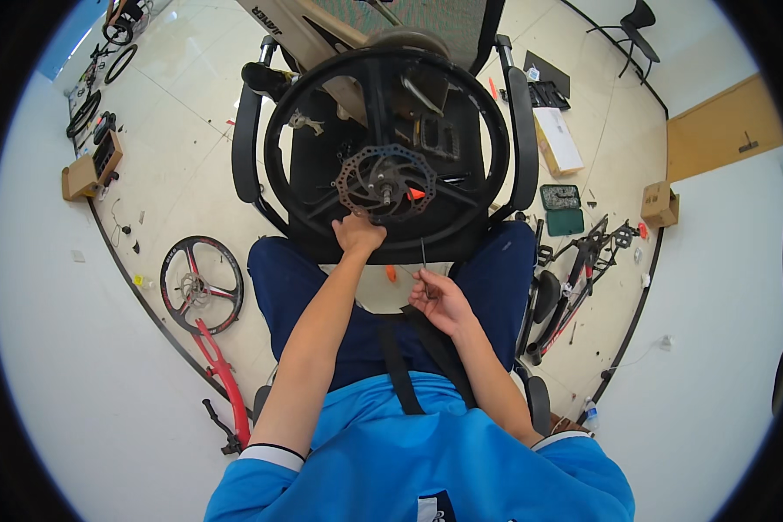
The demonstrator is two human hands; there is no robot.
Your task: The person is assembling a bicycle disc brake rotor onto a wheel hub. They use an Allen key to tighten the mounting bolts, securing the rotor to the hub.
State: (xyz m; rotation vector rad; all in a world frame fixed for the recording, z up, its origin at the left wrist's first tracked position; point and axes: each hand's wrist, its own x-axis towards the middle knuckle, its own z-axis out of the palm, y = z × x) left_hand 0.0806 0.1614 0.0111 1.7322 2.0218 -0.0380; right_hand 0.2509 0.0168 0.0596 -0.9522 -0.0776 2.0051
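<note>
A black spoked bicycle wheel [278,143] lies over the seat of a black office chair in front of me. A slotted metal brake disc [413,161] sits round its hub, with the axle pointing up. My left hand [358,233] is closed on the wheel's near side, fingers by the disc's lower edge; its exact hold is partly hidden. Held between the fingers of my right hand [442,303] is a thin metal rod-like tool [424,252], pointing up beside the rim. Under the wheel, a pedal [438,137] and an orange piece [416,194] rest on the seat.
Armrests [521,139] flank the wheel. On the floor to the left are another wheel [202,285] and a red frame part [226,374]. To the right lie a dark bike frame [583,270], an open green case [563,210] and a white-topped box [558,143].
</note>
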